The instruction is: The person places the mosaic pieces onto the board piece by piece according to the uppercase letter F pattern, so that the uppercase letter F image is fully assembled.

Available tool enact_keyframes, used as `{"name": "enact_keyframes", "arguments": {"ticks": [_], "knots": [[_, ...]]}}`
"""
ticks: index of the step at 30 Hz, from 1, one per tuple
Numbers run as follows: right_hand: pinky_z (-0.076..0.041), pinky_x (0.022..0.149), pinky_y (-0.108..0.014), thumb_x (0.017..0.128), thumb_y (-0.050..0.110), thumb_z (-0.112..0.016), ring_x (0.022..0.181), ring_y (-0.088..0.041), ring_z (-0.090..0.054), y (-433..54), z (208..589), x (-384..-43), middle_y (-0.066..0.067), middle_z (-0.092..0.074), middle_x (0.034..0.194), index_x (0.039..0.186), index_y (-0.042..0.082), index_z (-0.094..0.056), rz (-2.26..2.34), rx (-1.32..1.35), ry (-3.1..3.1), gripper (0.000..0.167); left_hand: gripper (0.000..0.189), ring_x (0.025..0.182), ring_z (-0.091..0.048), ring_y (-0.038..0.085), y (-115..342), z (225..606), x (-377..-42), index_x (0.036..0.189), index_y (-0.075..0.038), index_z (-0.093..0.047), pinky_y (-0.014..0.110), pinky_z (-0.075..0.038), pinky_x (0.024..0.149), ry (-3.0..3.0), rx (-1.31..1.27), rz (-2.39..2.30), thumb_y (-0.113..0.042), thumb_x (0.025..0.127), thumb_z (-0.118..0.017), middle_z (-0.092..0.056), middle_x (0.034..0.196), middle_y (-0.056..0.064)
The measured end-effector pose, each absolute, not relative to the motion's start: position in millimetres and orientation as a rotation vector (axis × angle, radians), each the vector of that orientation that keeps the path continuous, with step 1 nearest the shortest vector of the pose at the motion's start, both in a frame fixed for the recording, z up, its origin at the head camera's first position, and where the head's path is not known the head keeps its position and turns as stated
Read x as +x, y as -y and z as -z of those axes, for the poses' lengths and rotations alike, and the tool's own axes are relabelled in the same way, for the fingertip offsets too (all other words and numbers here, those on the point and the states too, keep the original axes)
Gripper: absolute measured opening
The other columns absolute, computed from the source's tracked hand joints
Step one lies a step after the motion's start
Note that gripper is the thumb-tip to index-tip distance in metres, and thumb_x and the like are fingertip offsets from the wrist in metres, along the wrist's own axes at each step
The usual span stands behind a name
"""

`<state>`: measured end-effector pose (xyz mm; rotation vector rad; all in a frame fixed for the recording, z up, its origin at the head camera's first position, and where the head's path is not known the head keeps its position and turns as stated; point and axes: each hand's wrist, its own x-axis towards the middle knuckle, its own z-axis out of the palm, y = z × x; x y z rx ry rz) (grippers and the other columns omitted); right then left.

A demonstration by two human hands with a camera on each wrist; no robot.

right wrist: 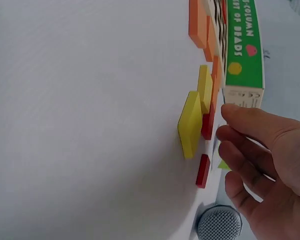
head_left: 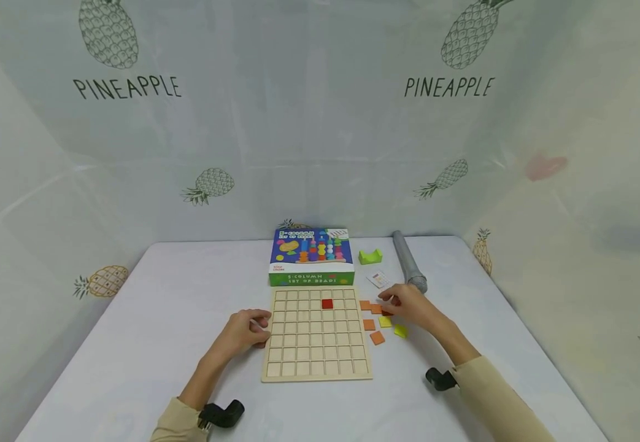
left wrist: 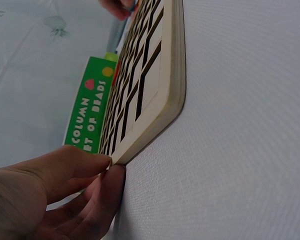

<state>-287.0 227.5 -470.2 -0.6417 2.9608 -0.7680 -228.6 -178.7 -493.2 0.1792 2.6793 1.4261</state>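
A wooden grid board (head_left: 316,361) lies on the table with one red tile (head_left: 327,304) in a cell of an upper row. My left hand (head_left: 240,333) pinches the board's left edge; in the left wrist view its fingertips (left wrist: 102,161) meet at the rim. Over the loose tiles right of the board hovers my right hand (head_left: 410,307), fingers loosely bent, with nothing visible between them. Near it lie several orange tiles (head_left: 377,337), yellow tiles (head_left: 400,331) and red tiles (right wrist: 203,171). In the head view the hand partly covers the red ones.
Behind the board stands a bead-set box (head_left: 311,279). To its right are a bright green curved block (head_left: 370,257), a small printed card (head_left: 378,279) and a grey microphone (head_left: 408,261). A pineapple-print curtain (head_left: 320,135) hangs beyond the table.
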Motion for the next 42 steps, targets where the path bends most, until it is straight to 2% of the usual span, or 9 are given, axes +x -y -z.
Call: {"name": "enact_keyframes", "arguments": {"ticks": [9,13,25,35,42], "knots": [[-0.042,0.057,-0.016,0.084,0.008,-0.075,0.073,-0.013,-0.050,-230,479,-282,-0.001,-0.061,0.082,0.107,0.003,-0.074,0.768,-0.733,-2.904,0.024,0.045,0.068,-0.062,0.013,188,498,-216,0.120,0.008,-0.063,0.024,-0.060,0.054,-2.665,0.125,-1.437,0.006,0.076,-0.073,-0.063,0.094,0.010],[-0.044,0.058,-0.016,0.083,0.006,-0.074,0.073,-0.014,-0.051,-229,480,-280,-0.005,-0.065,0.086,0.107,0.002,-0.075,0.749,-0.762,-2.906,0.024,0.045,0.069,-0.064,0.013,188,499,-216,0.121,0.008,-0.063,0.024,-0.060,0.055,-2.668,0.138,-1.439,0.005,0.077,-0.074,-0.064,0.096,0.010],[-0.049,0.065,-0.018,0.083,0.005,-0.073,0.079,-0.014,-0.052,-236,478,-280,-0.001,-0.065,0.090,0.105,0.006,-0.076,0.692,-0.703,-2.944,0.022,0.045,0.069,-0.063,0.011,181,498,-226,0.121,0.005,-0.064,0.022,-0.059,0.054,-2.692,0.161,-1.405,0.003,0.077,-0.076,-0.063,0.094,0.008],[-0.044,0.060,-0.016,0.083,0.006,-0.074,0.079,-0.015,-0.051,-236,477,-279,-0.002,-0.062,0.088,0.104,0.005,-0.075,0.682,-0.719,-2.957,0.021,0.046,0.069,-0.064,0.012,180,495,-228,0.121,0.006,-0.064,0.022,-0.060,0.054,-2.680,0.177,-1.418,0.005,0.076,-0.074,-0.063,0.093,0.008],[-0.045,0.061,-0.018,0.082,0.007,-0.074,0.078,-0.015,-0.051,-235,477,-279,-0.002,-0.061,0.087,0.102,0.006,-0.074,0.665,-0.721,-2.974,0.019,0.046,0.069,-0.065,0.012,181,497,-230,0.121,0.007,-0.063,0.023,-0.060,0.054,-2.675,0.186,-1.428,0.004,0.077,-0.075,-0.063,0.094,0.009]]}}
